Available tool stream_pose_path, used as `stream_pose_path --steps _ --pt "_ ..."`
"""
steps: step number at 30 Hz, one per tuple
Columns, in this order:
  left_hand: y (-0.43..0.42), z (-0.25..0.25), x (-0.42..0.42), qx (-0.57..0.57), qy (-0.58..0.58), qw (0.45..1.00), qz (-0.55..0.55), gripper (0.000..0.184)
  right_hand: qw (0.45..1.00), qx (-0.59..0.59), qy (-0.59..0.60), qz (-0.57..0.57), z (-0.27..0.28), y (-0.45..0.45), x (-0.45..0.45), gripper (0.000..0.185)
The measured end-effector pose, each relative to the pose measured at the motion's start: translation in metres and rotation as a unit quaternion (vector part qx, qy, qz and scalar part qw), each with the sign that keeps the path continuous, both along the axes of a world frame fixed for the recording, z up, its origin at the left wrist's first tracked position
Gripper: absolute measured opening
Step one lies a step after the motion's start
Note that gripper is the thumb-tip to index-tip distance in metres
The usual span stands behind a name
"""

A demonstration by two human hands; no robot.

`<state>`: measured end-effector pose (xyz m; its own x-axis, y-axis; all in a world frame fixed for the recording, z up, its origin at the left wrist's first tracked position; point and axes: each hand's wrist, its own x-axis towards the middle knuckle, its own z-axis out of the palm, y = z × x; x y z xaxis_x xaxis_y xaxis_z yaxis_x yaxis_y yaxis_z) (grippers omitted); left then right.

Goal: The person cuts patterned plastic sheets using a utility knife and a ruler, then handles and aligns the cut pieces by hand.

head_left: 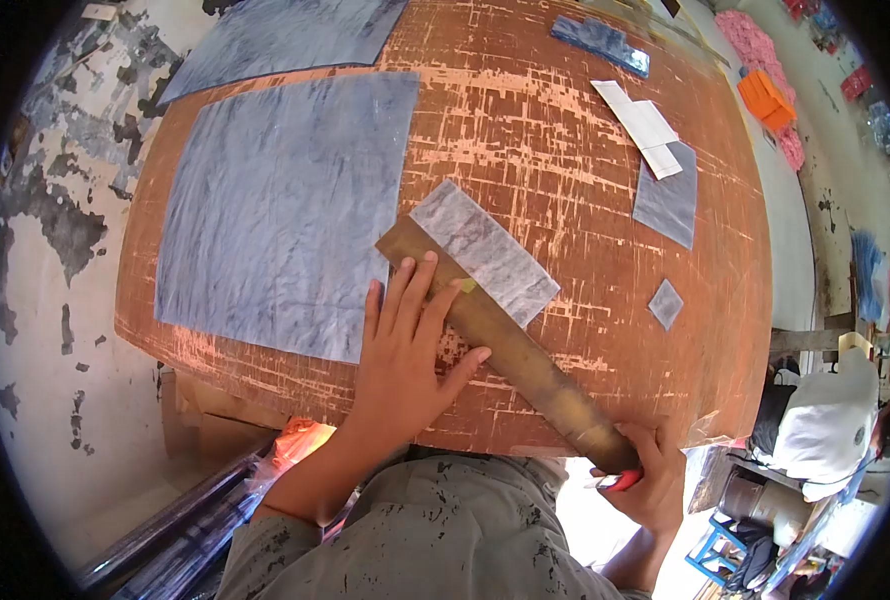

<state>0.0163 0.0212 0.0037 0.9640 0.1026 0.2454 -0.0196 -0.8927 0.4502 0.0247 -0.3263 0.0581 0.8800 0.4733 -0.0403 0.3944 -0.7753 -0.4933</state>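
A long brown straightedge point(525, 355) lies diagonally across the worn reddish-brown table. My left hand point(405, 330) rests flat on its upper part with the fingers spread, pressing it down. Beneath its upper edge sits a grey, marbled rectangular piece of sheet point(487, 250), partly covered by the straightedge. My right hand point(655, 478) is closed at the straightedge's lower end, by the table's front edge, around a red-handled cutter point(622, 481); most of the cutter is hidden by the fingers. Left of my left hand lies a large blue-grey sheet point(285, 215).
Another blue-grey sheet point(290, 38) lies at the far left of the table point(710, 330). To the right are white strips point(640, 128), a grey offcut point(668, 195), a small diamond-shaped scrap point(666, 303) and a blue folded piece point(600, 45). Rolled film point(180, 530) stands below left.
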Motion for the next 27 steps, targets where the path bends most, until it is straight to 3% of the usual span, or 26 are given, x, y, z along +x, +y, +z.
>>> stream_pose_path --steps 7,27 --pt "-0.012 -0.003 -0.002 0.004 0.034 0.999 0.009 0.08 1.0 -0.003 -0.015 -0.004 -0.012 -0.004 -0.007 0.075" --pt "-0.02 -0.002 0.002 -0.038 0.047 0.998 -0.003 0.092 0.998 0.025 0.027 0.049 -0.018 -0.021 0.016 0.078"
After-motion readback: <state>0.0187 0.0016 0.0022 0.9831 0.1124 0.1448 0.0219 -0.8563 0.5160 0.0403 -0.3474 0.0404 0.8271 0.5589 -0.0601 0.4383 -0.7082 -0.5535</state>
